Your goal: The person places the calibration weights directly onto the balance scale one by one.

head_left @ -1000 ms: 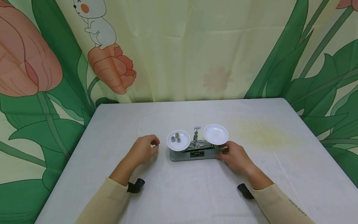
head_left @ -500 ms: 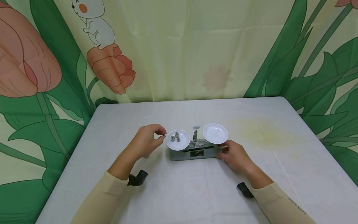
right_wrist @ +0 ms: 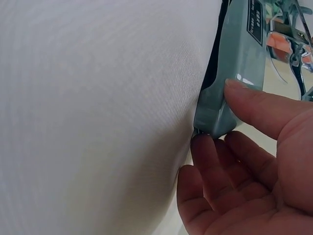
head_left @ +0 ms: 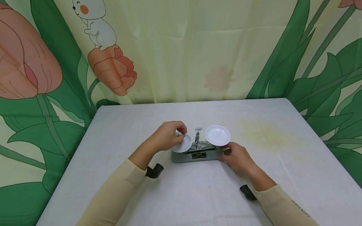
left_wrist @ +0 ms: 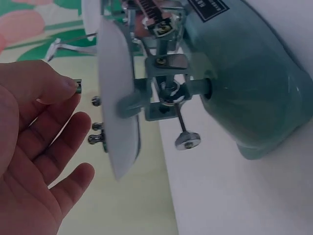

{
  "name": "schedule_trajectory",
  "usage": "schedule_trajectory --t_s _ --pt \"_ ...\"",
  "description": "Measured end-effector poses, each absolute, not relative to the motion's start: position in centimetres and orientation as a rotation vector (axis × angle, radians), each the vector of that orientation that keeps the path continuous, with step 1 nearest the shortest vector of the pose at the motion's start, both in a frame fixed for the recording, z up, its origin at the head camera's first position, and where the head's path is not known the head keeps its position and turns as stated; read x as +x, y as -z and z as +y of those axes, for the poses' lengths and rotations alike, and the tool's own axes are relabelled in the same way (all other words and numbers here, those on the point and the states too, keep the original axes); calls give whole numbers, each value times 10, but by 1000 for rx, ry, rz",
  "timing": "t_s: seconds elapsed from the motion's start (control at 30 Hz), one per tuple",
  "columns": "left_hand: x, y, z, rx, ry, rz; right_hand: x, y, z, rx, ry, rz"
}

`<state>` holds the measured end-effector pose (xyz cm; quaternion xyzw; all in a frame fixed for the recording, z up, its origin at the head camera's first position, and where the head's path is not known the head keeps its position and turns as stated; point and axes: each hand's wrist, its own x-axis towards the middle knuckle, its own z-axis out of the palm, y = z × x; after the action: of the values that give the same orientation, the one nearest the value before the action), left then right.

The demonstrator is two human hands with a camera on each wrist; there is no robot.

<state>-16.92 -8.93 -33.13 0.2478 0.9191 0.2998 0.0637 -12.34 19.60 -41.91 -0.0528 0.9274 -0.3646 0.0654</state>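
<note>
A grey-green balance scale [head_left: 181,158] with two white pans stands on the table. My left hand [head_left: 165,136] is over the left pan [head_left: 185,146] and pinches a small metal weight [left_wrist: 78,86] between thumb and finger. In the left wrist view, several shiny knobbed weights [left_wrist: 96,139] sit on that pan, beside the held one; my hand mostly hides them in the head view. The right pan [head_left: 217,135] bears nothing. My right hand [head_left: 237,157] grips the right end of the scale's base, thumb on the front face [right_wrist: 234,85] and fingers around the end.
A white cloth covers the table [head_left: 203,194], with a faint yellowish patch [head_left: 266,135] at the right. Behind it hangs a curtain [head_left: 175,62] printed with leaves, a tulip and a rabbit on a carrot. Each wrist carries a black camera mount [head_left: 155,171].
My left hand has risen from the table beside the scale and moved right, over the left pan, with the weight in its fingers. The right hand has stayed on the scale's base.
</note>
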Motion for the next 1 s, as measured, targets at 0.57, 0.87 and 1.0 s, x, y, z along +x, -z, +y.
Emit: schedule_trajectory --t_s 0.57,0.87,1.0 --pt "-175 346 -81 804 -725 2873 -122 421 196 -157 1088 2804" --pt "-176 349 -80 781 -692 2893 -122 420 196 -140 1101 2788" --pt "-176 350 -79 772 -690 2896 -123 421 196 -142 1098 2793"
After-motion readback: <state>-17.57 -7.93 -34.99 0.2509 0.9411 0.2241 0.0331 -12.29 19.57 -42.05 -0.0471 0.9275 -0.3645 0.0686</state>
